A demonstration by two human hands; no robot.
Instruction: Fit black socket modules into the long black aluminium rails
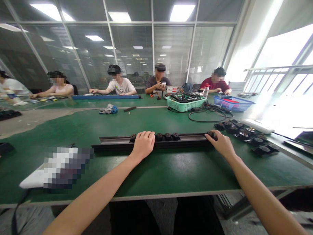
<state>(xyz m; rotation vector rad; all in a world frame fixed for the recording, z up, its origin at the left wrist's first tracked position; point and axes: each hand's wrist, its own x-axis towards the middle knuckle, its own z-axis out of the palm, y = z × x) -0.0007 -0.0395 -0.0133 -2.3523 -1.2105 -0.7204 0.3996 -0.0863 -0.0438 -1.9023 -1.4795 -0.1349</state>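
Can't read any word, brand or number. Can spot red marking on white box point(170, 90), just behind left part of green basket point(184, 106), too small to make out. Can also spot dark print on co-worker's white T-shirt point(124, 85), left of and beyond same basket, likewise too blurred to read.

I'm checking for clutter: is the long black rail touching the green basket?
Apart: the head view shows green tabletop between the long black rail and the green basket.
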